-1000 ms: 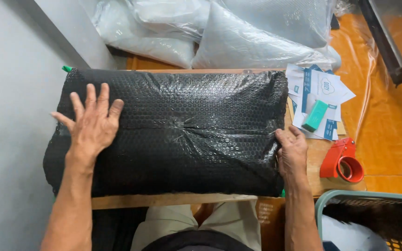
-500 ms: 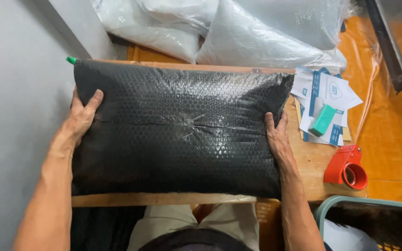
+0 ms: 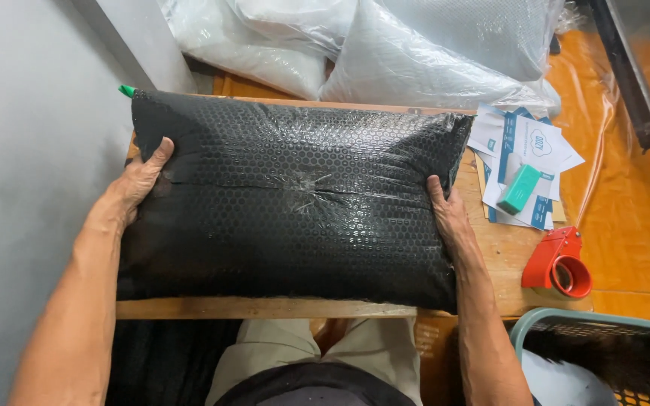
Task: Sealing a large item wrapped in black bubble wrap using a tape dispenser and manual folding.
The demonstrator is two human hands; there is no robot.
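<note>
Where the left hand (image 3: 141, 184) lay flat on top a second ago, it now clasps the left end of the black bubble-wrapped parcel (image 3: 287, 199), while the right hand (image 3: 449, 218) presses the opposite end; each grip is closed on the parcel, which lies across the wooden table (image 3: 502, 259) (squared up, seemingly). Counted: one parcel, one red tape dispenser (image 3: 558, 263), one teal block (image 3: 519, 188) on papers, several clear bags (image 3: 385, 53) behind.

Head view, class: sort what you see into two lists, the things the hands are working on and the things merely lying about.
In hand:
black bubble-wrapped parcel
left hand at its left end
right hand at its right end
wooden table under it

Lying about:
red tape dispenser
teal block on printed papers
clear plastic bags
basket
</note>
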